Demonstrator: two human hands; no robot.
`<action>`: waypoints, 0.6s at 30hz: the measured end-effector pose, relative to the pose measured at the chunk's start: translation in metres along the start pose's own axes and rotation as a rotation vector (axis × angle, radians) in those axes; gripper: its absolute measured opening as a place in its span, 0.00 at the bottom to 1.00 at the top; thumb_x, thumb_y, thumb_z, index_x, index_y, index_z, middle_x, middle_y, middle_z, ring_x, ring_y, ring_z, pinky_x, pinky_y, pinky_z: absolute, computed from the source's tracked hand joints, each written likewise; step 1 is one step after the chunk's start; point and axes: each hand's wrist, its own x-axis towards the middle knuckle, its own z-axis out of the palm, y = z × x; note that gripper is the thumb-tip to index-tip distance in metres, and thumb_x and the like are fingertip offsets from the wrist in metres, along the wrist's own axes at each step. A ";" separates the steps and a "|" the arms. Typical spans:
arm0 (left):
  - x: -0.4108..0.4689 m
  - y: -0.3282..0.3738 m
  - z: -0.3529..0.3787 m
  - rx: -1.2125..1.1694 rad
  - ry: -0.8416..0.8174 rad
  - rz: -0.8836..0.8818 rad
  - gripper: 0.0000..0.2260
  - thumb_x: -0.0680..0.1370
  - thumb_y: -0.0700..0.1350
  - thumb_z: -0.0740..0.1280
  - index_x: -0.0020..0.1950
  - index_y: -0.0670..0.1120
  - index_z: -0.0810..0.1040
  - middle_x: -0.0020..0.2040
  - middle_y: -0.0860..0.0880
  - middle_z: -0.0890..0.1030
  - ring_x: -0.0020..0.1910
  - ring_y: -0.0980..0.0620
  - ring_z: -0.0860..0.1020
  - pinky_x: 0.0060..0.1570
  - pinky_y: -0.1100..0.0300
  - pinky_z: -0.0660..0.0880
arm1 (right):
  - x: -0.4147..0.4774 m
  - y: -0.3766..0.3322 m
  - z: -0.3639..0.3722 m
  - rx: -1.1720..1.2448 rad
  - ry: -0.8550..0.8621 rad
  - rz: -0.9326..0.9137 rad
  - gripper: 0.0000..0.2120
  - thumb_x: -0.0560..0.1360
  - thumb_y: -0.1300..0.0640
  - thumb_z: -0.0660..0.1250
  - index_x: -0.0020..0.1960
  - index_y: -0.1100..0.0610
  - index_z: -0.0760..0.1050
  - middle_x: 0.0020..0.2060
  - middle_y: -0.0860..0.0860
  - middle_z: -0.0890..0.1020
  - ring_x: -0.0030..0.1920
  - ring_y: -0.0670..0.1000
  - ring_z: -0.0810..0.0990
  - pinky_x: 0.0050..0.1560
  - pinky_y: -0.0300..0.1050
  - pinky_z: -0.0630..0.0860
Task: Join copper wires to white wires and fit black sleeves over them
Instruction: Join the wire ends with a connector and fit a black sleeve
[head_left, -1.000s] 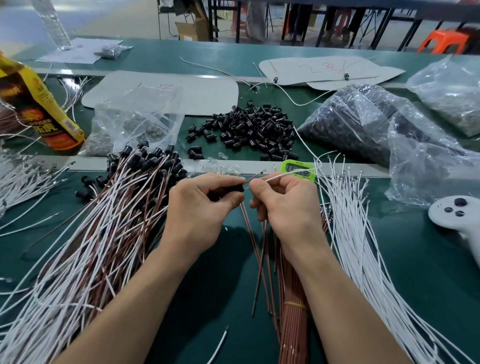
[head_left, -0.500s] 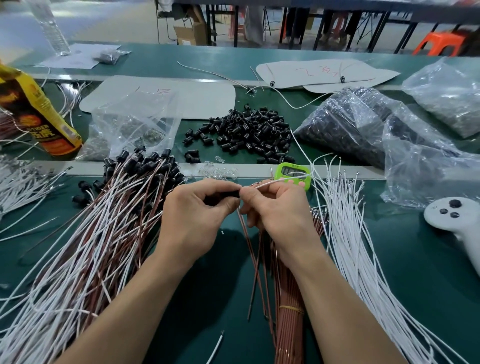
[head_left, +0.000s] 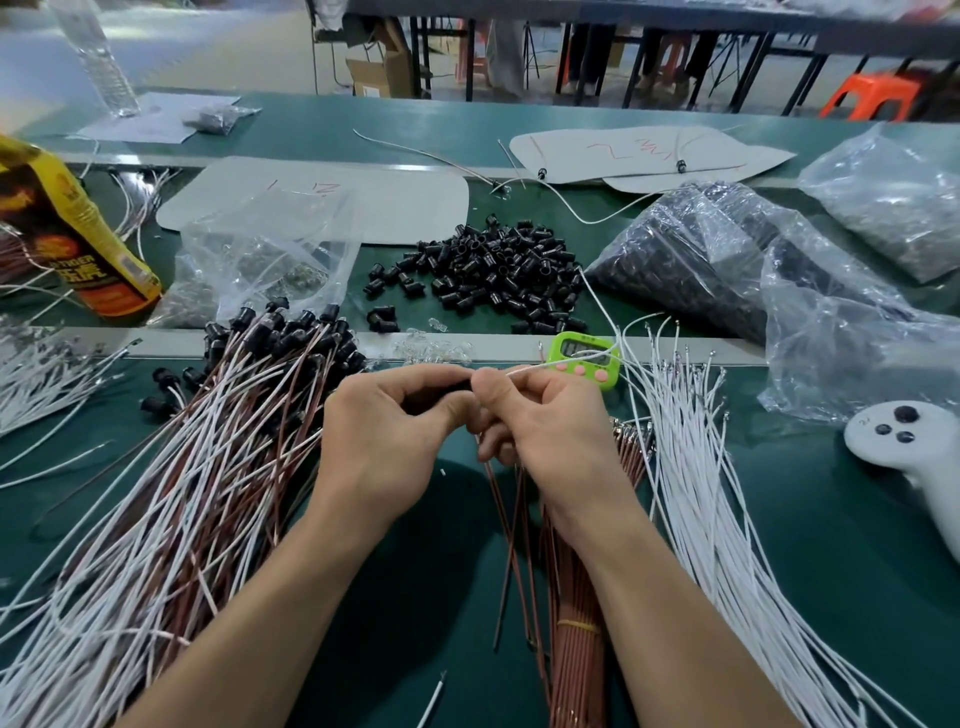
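My left hand (head_left: 387, 441) pinches a black sleeve (head_left: 451, 385) between thumb and fingers at the centre of the green table. My right hand (head_left: 545, 426) meets it fingertip to fingertip and pinches a white wire (head_left: 540, 367) that runs off to the right. A copper wire (head_left: 511, 545) hangs down from under my right hand. A bundle of copper wires (head_left: 576, 665) lies beneath my right forearm. Loose white wires (head_left: 727, 519) fan out to the right. A heap of loose black sleeves (head_left: 493, 275) sits behind my hands.
Finished wire pairs with black sleeves (head_left: 182, 493) pile up at the left. A green timer (head_left: 587, 358) stands just behind my right hand. Plastic bags (head_left: 779, 291) lie at the back right, a white controller (head_left: 914, 441) at the right, a yellow bottle (head_left: 78, 244) at the far left.
My two hands have closed together until the fingertips touch. The white wire's stretch between them has shortened toward the black sleeve.
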 end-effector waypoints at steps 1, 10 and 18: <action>0.001 0.000 0.001 0.004 0.024 -0.021 0.07 0.72 0.44 0.78 0.46 0.55 0.88 0.41 0.56 0.87 0.43 0.55 0.86 0.49 0.57 0.82 | 0.000 -0.001 -0.001 -0.010 -0.031 0.012 0.07 0.75 0.52 0.75 0.43 0.56 0.83 0.32 0.54 0.84 0.27 0.51 0.80 0.26 0.38 0.72; 0.003 0.014 0.004 -0.467 0.105 -0.311 0.10 0.73 0.30 0.73 0.40 0.45 0.86 0.40 0.45 0.86 0.37 0.52 0.83 0.39 0.63 0.81 | -0.011 0.002 0.018 -0.396 -0.073 -0.022 0.02 0.70 0.50 0.76 0.39 0.46 0.83 0.32 0.44 0.86 0.30 0.41 0.82 0.34 0.39 0.75; 0.001 0.019 0.004 -0.606 0.047 -0.394 0.11 0.75 0.32 0.70 0.40 0.45 0.86 0.41 0.45 0.87 0.38 0.52 0.83 0.38 0.64 0.81 | -0.012 -0.005 0.020 -0.573 0.024 -0.085 0.09 0.74 0.56 0.73 0.35 0.52 0.82 0.28 0.49 0.83 0.28 0.46 0.78 0.31 0.43 0.75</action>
